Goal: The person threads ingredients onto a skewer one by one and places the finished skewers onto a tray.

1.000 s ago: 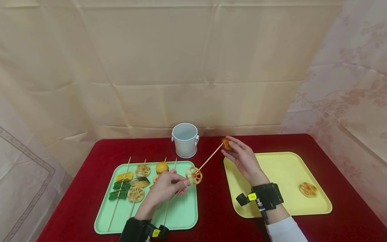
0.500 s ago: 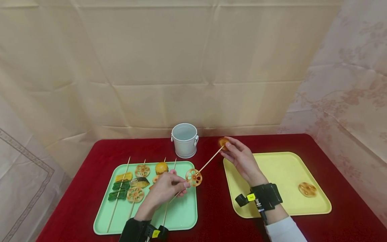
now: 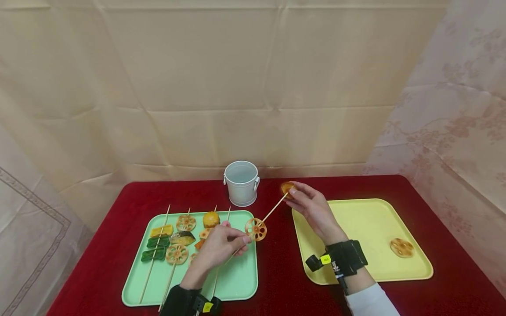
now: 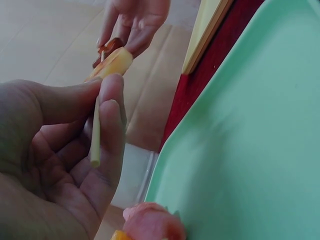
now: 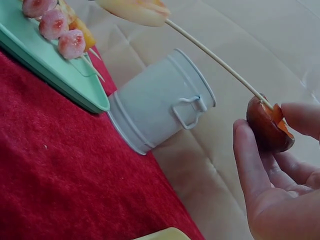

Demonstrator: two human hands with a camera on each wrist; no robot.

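Note:
My left hand [image 3: 222,246] pinches a wooden skewer [image 3: 273,208] between thumb and fingers, just below a lotus root slice [image 3: 251,229] threaded on it. In the left wrist view the skewer's blunt lower end [image 4: 95,145] sticks out past the fingers. My right hand [image 3: 314,213] holds a rounded brown food piece [image 5: 262,132] with an orange inner side, gripped at its edges by thumb and fingertips. At that inner side, the skewer's upper end meets the piece; how deep it goes is hidden. A bare stretch of skewer separates the piece from the lotus root slice.
A green tray [image 3: 245,285] on the left bears several loaded skewers, one with pink balls [image 5: 71,44]. Behind stands a white bucket [image 3: 242,191]. On the right, a yellow tray [image 3: 367,219] carries one lotus root slice [image 3: 402,248]. Red cloth [image 3: 280,281] covers the table.
My right hand has shifted slightly left and down, turning the brown piece's inner side to the skewer's end. My left hand has moved slightly right with the skewer.

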